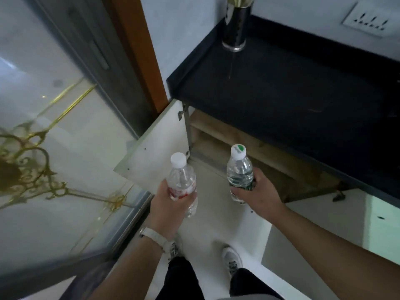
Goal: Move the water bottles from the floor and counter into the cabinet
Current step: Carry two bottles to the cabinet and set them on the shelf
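My left hand [167,210] grips a clear water bottle with a red label [183,182] and a white cap, held upright. My right hand [259,197] grips a second clear water bottle with a green label [239,172], also upright, its white cap marked green. Both bottles hover above the floor in front of the open cabinet [249,146] under the dark counter [281,87]. The cabinet's wooden inside shows only partly beneath the counter's edge.
The white cabinet door [155,148] swings open to the left, close to my left hand. A dark vase [236,24] stands at the counter's back. A glass panel with gold ornament [54,137] lines the left side. My feet stand on the pale floor [212,224].
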The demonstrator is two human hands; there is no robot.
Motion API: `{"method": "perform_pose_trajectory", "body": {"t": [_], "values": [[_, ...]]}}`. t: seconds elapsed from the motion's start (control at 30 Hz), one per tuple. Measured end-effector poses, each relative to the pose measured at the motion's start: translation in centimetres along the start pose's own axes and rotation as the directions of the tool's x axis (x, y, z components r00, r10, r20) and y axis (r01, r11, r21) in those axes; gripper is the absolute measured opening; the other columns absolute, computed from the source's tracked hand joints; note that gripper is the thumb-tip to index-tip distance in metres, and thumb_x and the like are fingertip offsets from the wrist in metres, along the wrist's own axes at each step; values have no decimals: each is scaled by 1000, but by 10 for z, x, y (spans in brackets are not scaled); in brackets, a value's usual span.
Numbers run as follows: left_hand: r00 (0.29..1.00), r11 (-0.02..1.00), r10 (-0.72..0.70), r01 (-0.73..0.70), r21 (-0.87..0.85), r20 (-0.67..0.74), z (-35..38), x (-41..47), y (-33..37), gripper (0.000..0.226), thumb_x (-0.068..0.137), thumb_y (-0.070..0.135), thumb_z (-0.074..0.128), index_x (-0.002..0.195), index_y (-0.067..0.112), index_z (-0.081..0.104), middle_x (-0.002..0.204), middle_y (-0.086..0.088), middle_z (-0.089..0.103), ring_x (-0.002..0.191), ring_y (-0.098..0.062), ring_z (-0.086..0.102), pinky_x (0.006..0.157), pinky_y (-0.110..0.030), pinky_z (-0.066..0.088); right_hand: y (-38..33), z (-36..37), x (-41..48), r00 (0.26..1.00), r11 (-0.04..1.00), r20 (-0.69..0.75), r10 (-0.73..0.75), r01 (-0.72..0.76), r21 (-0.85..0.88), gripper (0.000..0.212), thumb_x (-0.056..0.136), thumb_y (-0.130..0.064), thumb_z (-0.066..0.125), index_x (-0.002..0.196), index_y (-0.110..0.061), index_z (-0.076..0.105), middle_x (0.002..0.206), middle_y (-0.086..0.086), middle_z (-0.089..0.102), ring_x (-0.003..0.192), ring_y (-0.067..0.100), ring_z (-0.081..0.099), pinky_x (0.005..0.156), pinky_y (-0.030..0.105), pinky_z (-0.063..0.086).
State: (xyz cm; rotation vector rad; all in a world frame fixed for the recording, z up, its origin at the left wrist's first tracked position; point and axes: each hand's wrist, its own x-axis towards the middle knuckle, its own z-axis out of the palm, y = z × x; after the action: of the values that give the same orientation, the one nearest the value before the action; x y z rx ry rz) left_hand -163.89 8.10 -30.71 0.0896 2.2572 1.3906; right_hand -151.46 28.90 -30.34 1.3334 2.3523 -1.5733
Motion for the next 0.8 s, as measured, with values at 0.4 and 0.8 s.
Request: {"method": "perform_pose_trajectory", "body": {"t": [0.4,0.8], "values": [[993,997,20,-29,73,118,-28,126,-45,52,71,26,88,115,33,61,98,19,68,87,5,64,75,-18,49,-33,91,74,994,997,-91,68,-70,-23,55,70,-38,84,111,-36,48,94,-19,61,80,-3,59,63,14,47],[999,996,-26,23,88,32,68,208,-130,48,69,31,88,97,51,54,84,37,64,77,23,59,64,-2,42,66,134,196,996,997,-73,45,-40,63,58,66,-35,86,114,-36,54,100,-20,65,90,-3,63,76,17,49]]}}
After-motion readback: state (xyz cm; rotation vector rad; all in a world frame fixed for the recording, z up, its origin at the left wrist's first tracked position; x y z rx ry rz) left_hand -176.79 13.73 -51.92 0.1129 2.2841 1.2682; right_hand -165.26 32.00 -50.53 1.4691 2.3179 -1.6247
